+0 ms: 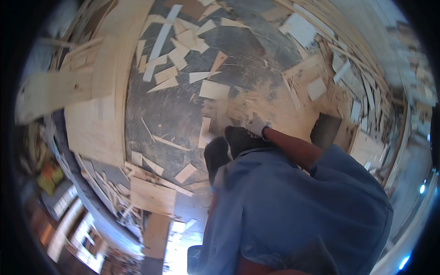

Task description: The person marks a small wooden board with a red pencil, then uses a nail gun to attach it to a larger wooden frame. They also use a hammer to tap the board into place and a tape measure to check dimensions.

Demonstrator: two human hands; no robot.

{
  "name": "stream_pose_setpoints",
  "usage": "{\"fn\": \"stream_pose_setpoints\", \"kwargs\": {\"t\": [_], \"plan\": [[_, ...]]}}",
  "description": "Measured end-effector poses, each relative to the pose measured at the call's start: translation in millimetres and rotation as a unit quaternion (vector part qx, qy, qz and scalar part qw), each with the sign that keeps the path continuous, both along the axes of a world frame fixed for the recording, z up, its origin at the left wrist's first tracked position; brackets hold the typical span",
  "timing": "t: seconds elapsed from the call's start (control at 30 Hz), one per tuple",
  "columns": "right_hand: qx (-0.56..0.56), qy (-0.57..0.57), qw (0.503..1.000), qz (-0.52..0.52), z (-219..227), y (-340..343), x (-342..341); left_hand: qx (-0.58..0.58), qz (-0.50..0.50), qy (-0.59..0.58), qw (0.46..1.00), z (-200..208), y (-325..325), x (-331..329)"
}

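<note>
My right hand (257, 128) wears a pale glove and is just beyond my dark-clad knee (238, 140). Its small, slightly blurred fingers look curled in, and what they hold, if anything, is hidden. Sawdust and shavings (259, 103) lie heaped on the floor right past that hand. A pale, smeared shape (222, 112) shows beside the knee; its kind is unclear. Close by, a rectangular wood offcut (214, 90) rests flat, and a narrow wood strip (204, 133) lies left of my legs. My left hand does not show; only a bit of that arm appears beside my blue shirt (284, 206).
Wood offcuts (178, 57) of many shapes litter the dark floor (169, 110) ahead. Large wooden panels (98, 119) stand along the left. A dark block-like piece (326, 130) sits right of my arm. Long strips and scraps (366, 94) pile up along the right side.
</note>
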State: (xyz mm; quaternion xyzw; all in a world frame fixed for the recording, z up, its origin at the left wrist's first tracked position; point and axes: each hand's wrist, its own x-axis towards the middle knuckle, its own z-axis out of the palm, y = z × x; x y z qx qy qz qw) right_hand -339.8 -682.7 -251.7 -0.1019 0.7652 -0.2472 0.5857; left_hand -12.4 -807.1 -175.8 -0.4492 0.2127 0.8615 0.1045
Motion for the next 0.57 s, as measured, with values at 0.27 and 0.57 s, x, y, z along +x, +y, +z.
{"fn": "stream_pose_setpoints", "kwargs": {"t": [0.27,0.57], "plan": [[0.038,-0.028,0.962,-0.271,15,37,5,0.070,-0.148,0.033,0.986,-18,-74,-61],[0.039,-0.019,0.819,-0.572,86,107,1,-0.158,-0.506,0.122,0.839,11,-96,-173]]}}
